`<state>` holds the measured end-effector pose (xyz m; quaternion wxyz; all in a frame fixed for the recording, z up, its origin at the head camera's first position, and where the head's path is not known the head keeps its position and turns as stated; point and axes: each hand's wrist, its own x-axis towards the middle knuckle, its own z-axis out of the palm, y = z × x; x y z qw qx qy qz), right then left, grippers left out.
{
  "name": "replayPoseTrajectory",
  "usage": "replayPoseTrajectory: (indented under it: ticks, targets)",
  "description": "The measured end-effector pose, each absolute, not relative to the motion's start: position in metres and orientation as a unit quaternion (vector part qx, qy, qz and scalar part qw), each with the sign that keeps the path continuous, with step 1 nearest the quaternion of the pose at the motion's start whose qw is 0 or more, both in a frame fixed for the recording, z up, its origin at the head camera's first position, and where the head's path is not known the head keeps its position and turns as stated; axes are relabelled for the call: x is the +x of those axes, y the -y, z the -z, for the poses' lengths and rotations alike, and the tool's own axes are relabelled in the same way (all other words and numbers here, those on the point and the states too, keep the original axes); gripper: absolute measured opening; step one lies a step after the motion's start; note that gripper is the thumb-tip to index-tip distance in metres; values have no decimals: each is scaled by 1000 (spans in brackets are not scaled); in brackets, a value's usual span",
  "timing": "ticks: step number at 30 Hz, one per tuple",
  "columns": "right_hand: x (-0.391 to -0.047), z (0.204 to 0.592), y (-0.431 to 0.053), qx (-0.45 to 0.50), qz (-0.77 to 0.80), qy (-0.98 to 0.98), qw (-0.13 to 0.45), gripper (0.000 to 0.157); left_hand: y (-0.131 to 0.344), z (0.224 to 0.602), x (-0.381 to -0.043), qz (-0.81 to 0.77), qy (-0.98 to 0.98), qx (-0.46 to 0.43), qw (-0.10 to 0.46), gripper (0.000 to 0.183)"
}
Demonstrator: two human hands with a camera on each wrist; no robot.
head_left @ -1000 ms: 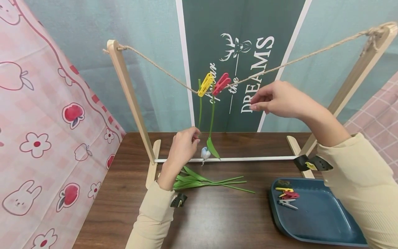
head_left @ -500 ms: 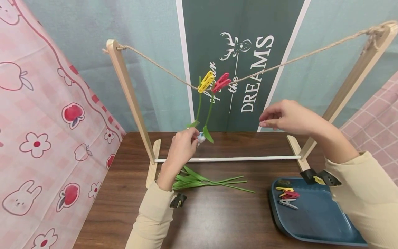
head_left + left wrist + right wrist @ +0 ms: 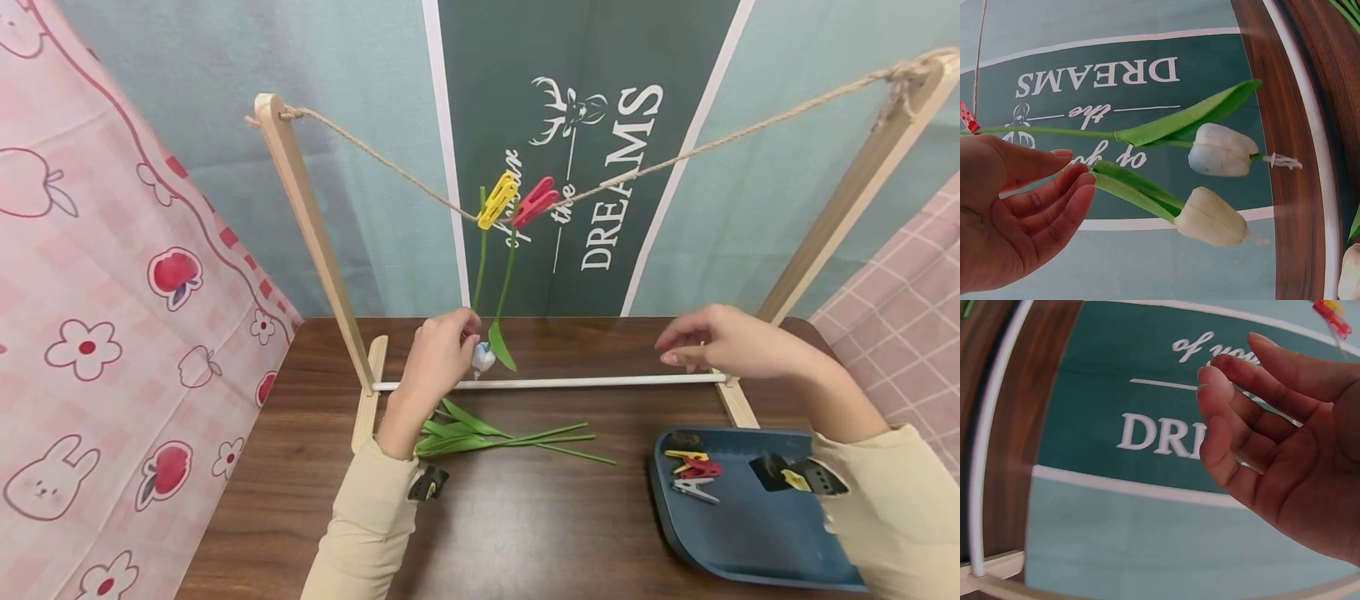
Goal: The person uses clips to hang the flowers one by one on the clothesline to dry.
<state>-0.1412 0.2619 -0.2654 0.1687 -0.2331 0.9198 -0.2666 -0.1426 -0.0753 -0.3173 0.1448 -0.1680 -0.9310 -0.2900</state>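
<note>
Your dark brown wood-grain desk [image 3: 525, 517] carried the pale wooden rack [image 3: 315, 233] near its far edge. White round rod [image 3: 585, 383] joined the rack's feet; tan braided twine [image 3: 622, 178] sagged between its posts. Dark blue plastic tray [image 3: 750, 533] sat toward the desk's right edge. Bundle of green leafy stems [image 3: 465, 439] lay left of the desk's middle. Cream artificial tulip [image 3: 1212, 217] and bluish-white artificial tulip [image 3: 1224, 150] hung heads-down side by side from the twine.

Your left hand [image 3: 442, 350] had thumb and fingertips pinched on the cream one's stem, just above its leaf. Your right hand [image 3: 723, 340] was bare, fingers loosely bent, thumb apart from them, above the rod's right end.

Yellow plastic clothespin [image 3: 497, 201] clipped the cream stem, red plastic clothespin [image 3: 536, 202] the bluish-white. Spare yellow, red and grey clothespins [image 3: 695, 489] lay by the tray's far left corner.
</note>
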Motion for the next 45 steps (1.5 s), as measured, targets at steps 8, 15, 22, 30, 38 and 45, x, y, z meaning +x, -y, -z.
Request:
replayPoseTrajectory:
  ticks: [8, 15, 22, 30, 38, 45]
  targets:
    - [-131, 298, -288, -220, 300, -905, 207, 16, 77, 321, -144, 284, 934, -171, 135, 9]
    - [-124, 333, -313, -263, 361, -859, 251, 10, 78, 321, -144, 285, 933, -168, 143, 8]
    - [-120, 369, -332, -291, 398, -824, 281, 10, 78, 321, -144, 285, 934, -167, 136, 8]
    - [-117, 399, -342, -306, 459, -759, 346, 16, 79, 320, -142, 286, 935, -169, 128, 10]
    - [-119, 420, -343, -335, 459, -735, 371, 24, 80, 321, -142, 282, 935, -171, 129, 9]
    - [-120, 428, -341, -343, 455, -740, 358, 21, 80, 322, -142, 279, 937, -167, 125, 9]
